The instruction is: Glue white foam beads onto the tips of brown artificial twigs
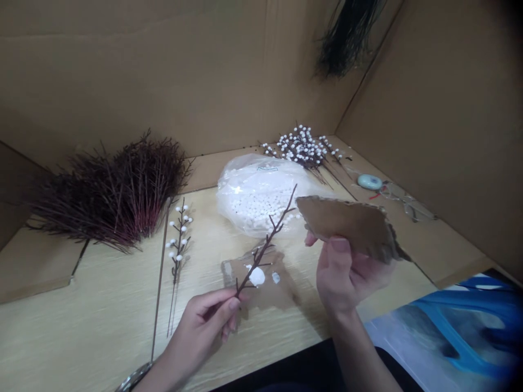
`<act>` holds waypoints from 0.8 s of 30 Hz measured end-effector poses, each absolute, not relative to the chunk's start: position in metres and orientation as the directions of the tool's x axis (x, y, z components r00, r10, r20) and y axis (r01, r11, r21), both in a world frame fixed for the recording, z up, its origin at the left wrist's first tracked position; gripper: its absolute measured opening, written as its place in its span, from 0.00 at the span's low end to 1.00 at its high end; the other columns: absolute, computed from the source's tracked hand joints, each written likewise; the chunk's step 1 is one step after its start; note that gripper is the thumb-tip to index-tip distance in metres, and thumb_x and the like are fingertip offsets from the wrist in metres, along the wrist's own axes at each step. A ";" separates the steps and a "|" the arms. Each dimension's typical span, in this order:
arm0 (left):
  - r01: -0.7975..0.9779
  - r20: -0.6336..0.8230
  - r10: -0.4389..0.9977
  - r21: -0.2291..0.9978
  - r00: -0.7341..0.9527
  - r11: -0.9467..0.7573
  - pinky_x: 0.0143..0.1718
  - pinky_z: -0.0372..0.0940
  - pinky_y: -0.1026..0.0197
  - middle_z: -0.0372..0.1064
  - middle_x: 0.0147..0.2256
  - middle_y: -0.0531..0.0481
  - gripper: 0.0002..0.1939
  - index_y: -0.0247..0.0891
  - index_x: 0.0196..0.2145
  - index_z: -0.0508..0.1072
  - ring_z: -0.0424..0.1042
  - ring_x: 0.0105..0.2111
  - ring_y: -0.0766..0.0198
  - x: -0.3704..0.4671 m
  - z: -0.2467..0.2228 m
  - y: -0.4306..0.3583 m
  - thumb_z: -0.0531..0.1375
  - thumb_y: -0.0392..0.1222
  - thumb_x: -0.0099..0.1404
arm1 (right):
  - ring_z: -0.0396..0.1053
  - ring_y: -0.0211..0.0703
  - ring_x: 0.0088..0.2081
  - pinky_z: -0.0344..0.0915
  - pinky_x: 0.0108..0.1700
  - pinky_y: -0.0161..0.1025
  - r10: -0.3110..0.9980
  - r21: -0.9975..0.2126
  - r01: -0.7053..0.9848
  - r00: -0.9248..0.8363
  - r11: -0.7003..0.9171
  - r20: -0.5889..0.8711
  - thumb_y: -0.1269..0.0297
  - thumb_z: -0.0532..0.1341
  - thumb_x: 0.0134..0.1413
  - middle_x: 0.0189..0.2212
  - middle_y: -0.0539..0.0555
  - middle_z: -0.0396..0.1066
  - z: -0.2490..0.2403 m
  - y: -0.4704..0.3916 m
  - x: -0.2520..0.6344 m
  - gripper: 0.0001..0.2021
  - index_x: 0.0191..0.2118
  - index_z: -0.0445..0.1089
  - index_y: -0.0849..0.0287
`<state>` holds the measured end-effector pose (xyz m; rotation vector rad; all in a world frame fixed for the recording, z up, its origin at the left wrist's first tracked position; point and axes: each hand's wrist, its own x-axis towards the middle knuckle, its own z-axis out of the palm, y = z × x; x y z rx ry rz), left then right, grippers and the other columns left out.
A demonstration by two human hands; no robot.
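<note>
Pinched in my left hand [212, 316] is a bare brown artificial twig [267, 243], tilted up to the right, with small white tips on some side shoots. My right hand [343, 272] grips a torn piece of cardboard [347, 220] from below, its fingers partly hidden behind it. Under the twig a second cardboard piece [284, 291] lies on the table and carries white blobs of what looks like glue [257, 276]. Behind the twig sits a clear plastic bag [245, 179] full of small white balls. Left of it lies a twig with white berries [178, 239].
A big heap of bare brown twigs [122, 190] lies at the left. White-berried stems [302, 144] are piled at the back, near a pale round object [369, 182]. Dark strands [347, 38] hang above. Cardboard walls [183, 81] enclose the table; a blue item [461, 326] is at lower right.
</note>
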<state>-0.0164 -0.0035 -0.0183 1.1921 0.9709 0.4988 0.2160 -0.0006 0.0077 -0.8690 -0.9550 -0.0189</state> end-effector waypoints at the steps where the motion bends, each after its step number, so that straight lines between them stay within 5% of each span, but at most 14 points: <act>1: 0.160 -0.365 0.771 0.930 0.522 0.332 0.21 0.58 0.66 0.66 0.20 0.53 0.23 0.34 0.35 0.80 0.61 0.19 0.68 -0.017 -0.018 -0.004 0.63 0.59 0.65 | 0.71 0.39 0.28 0.71 0.24 0.41 0.355 -0.643 0.368 0.602 0.672 0.715 0.72 0.63 0.58 0.42 0.50 0.73 0.007 -0.002 0.217 0.16 0.50 0.73 0.46; 10: 0.177 -0.364 0.772 0.931 0.521 0.320 0.21 0.60 0.67 0.66 0.20 0.53 0.21 0.34 0.33 0.80 0.62 0.19 0.68 -0.015 -0.016 -0.002 0.64 0.58 0.65 | 0.68 0.37 0.24 0.67 0.23 0.37 0.369 -0.721 0.260 0.720 0.642 0.588 0.68 0.66 0.58 0.31 0.47 0.69 0.017 -0.004 0.212 0.07 0.41 0.69 0.52; 17: 0.180 -0.381 0.780 0.924 0.496 0.336 0.20 0.62 0.67 0.67 0.19 0.52 0.24 0.34 0.32 0.80 0.62 0.19 0.68 -0.016 -0.019 -0.003 0.66 0.62 0.62 | 0.58 0.30 0.15 0.56 0.14 0.28 0.737 -0.840 -0.291 0.653 0.457 0.175 0.61 0.65 0.58 0.21 0.42 0.64 0.029 -0.007 0.222 0.08 0.35 0.65 0.55; 24: 0.164 -0.346 0.783 0.938 0.518 0.305 0.20 0.63 0.67 0.67 0.19 0.52 0.22 0.35 0.33 0.81 0.62 0.19 0.67 -0.017 -0.024 -0.002 0.64 0.60 0.64 | 0.54 0.26 0.13 0.50 0.12 0.25 0.828 -0.755 -0.524 0.560 0.395 0.045 0.63 0.68 0.54 0.20 0.40 0.62 0.030 -0.007 0.229 0.11 0.30 0.64 0.57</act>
